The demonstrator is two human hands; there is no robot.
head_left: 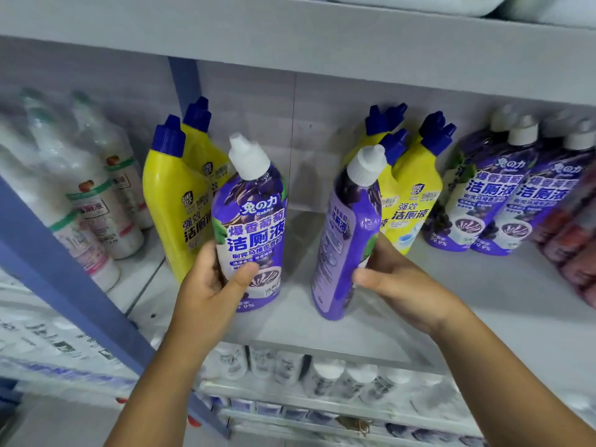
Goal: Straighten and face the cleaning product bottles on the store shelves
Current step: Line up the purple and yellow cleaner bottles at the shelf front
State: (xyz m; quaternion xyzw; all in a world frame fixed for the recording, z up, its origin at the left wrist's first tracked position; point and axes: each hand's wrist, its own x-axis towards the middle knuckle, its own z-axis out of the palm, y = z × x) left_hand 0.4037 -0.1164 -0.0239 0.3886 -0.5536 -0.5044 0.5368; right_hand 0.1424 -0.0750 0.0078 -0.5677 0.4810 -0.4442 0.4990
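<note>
Left hand: fingers and thumb wrapped round the lower body of a purple bottle, white cap up, front label facing the camera, long axis near upright with a slight lean to the left. Right hand: curled round the lower part of a second purple bottle, white cap up and leaning right, its side and back label turned toward the camera, base at the shelf board. Both bottles sit at the near middle of a pale grey shelf, with open board between and behind them. Fixture: grey back panel, blue upright post at near left, another grey shelf overhead. Stock on the same level: yellow bottles with blue caps just left of the left-hand bottle; a second yellow group behind the right-hand bottle; purple bottles, white caps, labels forward at right; reddish bottles at far right, blurred. Left bay: white bottles with green bands, blurred. Lower shelf: white-capped containers, contents unclear.
</note>
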